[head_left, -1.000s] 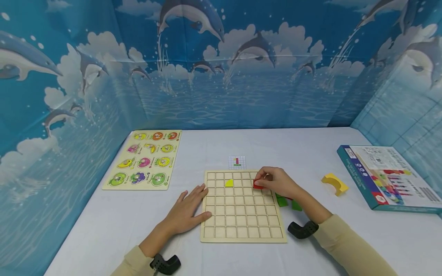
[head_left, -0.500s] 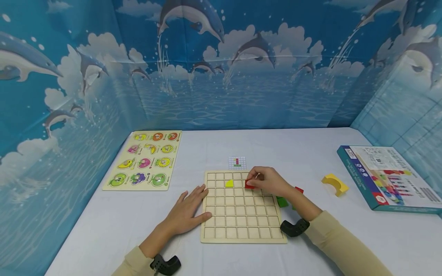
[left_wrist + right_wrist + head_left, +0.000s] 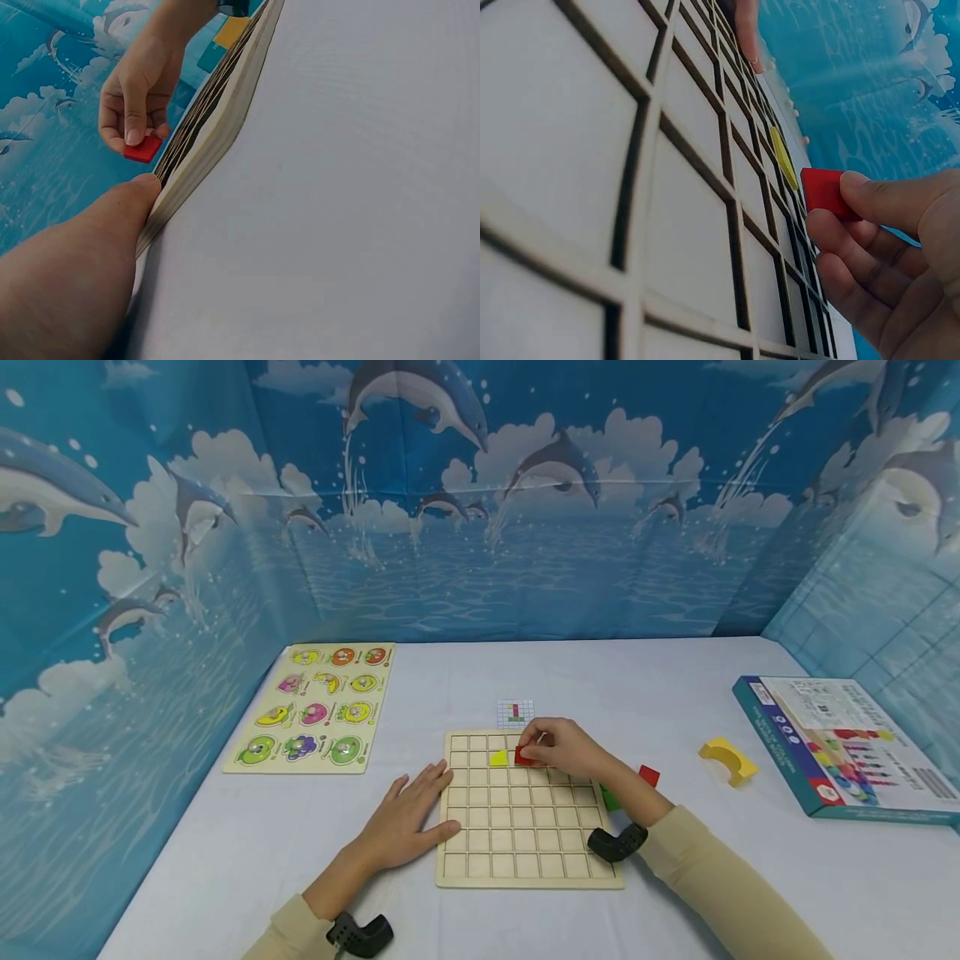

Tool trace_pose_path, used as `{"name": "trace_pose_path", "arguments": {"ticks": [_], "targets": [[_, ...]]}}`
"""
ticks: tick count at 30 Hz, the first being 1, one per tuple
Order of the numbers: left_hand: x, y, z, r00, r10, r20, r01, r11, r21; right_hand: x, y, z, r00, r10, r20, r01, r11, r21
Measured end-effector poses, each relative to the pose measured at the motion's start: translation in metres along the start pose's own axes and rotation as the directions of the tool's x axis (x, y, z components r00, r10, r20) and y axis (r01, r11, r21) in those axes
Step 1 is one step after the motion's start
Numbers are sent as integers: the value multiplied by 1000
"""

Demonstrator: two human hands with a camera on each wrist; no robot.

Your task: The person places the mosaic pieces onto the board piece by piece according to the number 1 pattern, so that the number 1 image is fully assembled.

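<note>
Red tile (image 3: 524, 757) pinched in right hand (image 3: 558, 748) grip, just beside yellow piece (image 3: 498, 758)

We see a pale, matt wooden grid board (image 3: 525, 827), a smooth painted red tile (image 3: 524, 757), and matt white tablecloth (image 3: 600, 677) at twelve o'clock.

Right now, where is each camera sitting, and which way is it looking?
Head: sits high, looks down at the wooden grid board; both hands and beige sleeves show.
Left wrist: sits low by the left hand, looks along the board's edge; the thumb shows.
Right wrist: sits just above the board, looks across its squares; the right hand shows.
All three share the small red square tile pinched by the right hand.
</note>
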State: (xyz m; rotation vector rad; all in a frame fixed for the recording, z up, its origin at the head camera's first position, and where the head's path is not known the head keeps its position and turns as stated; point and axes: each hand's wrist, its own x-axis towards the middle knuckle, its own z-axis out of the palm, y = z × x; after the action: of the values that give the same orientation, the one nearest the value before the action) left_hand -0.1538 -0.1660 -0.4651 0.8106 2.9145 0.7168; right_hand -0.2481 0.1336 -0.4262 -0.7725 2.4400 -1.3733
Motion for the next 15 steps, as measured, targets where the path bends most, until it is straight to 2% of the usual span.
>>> {"name": "trace_pose_path", "arguments": {"ticks": [9, 15], "targets": [[0, 1, -1, 1000, -3, -2, 3, 1000, -8, 8, 3, 3, 1000, 10, 26, -10, 1000, 9], [0, 0, 0, 1000, -3, -5, 3, 1000, -3, 9, 4, 5, 999, 5, 33, -4, 999, -36]]}}
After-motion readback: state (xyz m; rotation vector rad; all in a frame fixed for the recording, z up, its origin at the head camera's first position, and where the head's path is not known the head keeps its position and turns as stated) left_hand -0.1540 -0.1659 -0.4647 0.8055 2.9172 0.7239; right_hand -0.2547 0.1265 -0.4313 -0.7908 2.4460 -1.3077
